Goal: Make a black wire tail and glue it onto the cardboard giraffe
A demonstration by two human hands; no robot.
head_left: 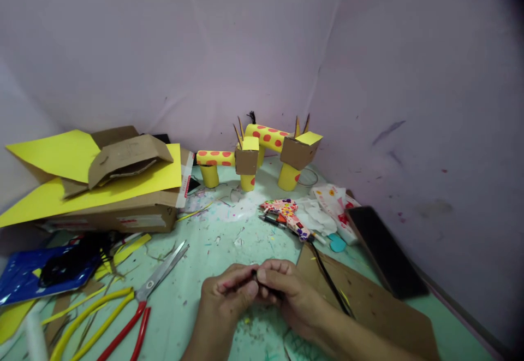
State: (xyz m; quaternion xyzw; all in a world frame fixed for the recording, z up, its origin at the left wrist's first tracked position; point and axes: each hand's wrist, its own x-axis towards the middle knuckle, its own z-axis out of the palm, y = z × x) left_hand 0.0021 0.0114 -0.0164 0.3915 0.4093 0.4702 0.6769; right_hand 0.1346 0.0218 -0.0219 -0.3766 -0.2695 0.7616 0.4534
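Observation:
My left hand (pixel 227 293) and my right hand (pixel 286 290) meet low in the middle of the view, fingers pinched together on a small dark object (pixel 256 278) that I cannot make out. They hover over the pale green tabletop (pixel 213 241). Behind them stand two yellow paper-roll animals with red spots (pixel 266 151) and cardboard box heads. A patterned glue gun (pixel 289 216) lies just beyond my right hand, its black cord (pixel 329 282) trailing over a cardboard sheet (pixel 368 301).
Red-handled scissors (pixel 143 301) and yellow-handled pliers (pixel 88 317) lie at the left. A cardboard box with yellow paper (pixel 102 186) fills the back left, blue foil (pixel 20 276) below it. A black phone (pixel 385 252) and crumpled tissue (pixel 327 211) sit at the right. Purple walls close in behind.

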